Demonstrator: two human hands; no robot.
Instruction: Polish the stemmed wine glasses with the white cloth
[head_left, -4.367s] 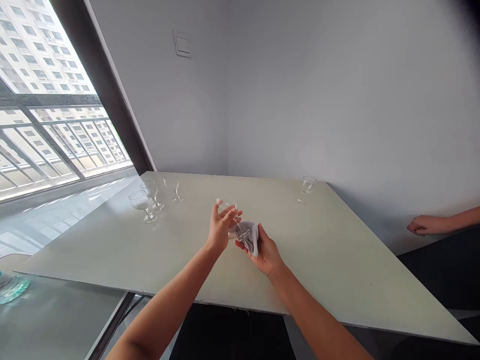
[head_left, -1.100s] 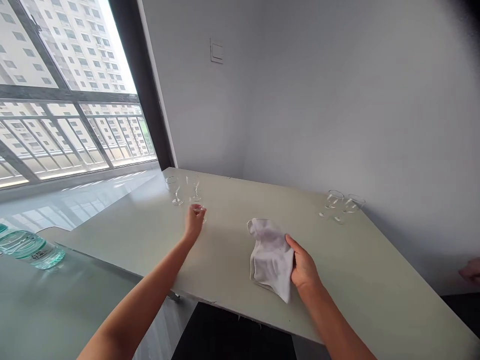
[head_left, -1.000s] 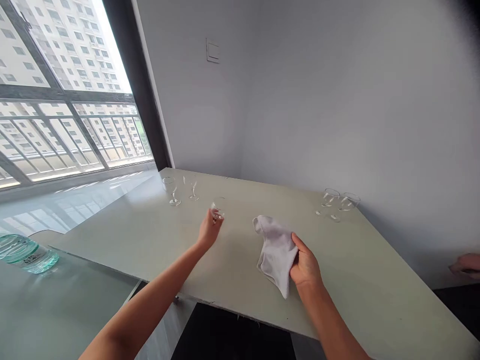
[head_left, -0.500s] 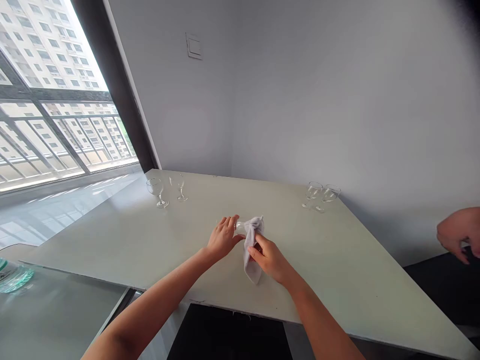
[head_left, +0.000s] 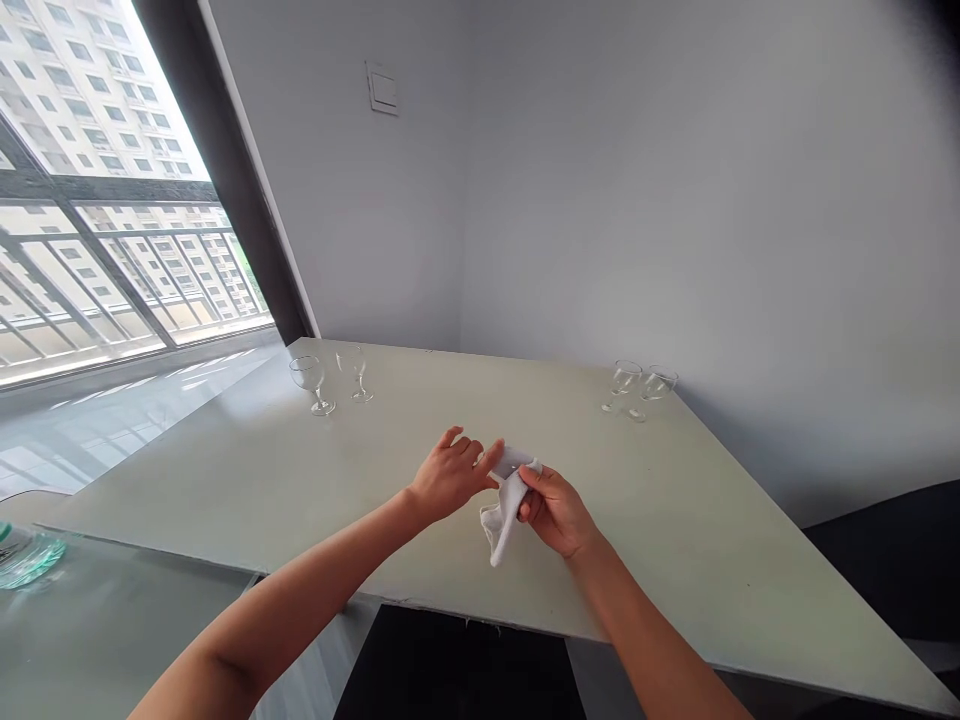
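Both my hands are close together over the middle of the table (head_left: 337, 470). My right hand (head_left: 556, 508) pinches a small white cloth (head_left: 511, 500), whose lower end hangs toward the tabletop. Its upper part is draped over a clear wine glass, now almost wholly hidden by cloth and fingers. My left hand (head_left: 454, 476) is curled around the glass, thumb and forefinger touching the cloth's left side. Two stemmed glasses stand at the back left, a nearer one (head_left: 307, 375) and a farther one (head_left: 357, 372). Two more, a left one (head_left: 625, 378) and a right one (head_left: 658, 382), are at the back right.
A greenish glass dish (head_left: 30, 562) rests on a lower grey surface (head_left: 112, 630) at the left. Walls meet in a corner behind the table, and a large window (head_left: 112, 200) is on the left. A black seat (head_left: 457, 665) shows below the front edge.
My right hand has turned and shifted the cloth, which now covers the glass stem seen between my hands before. My left fingers have moved right. Another person's hand has left the right side.
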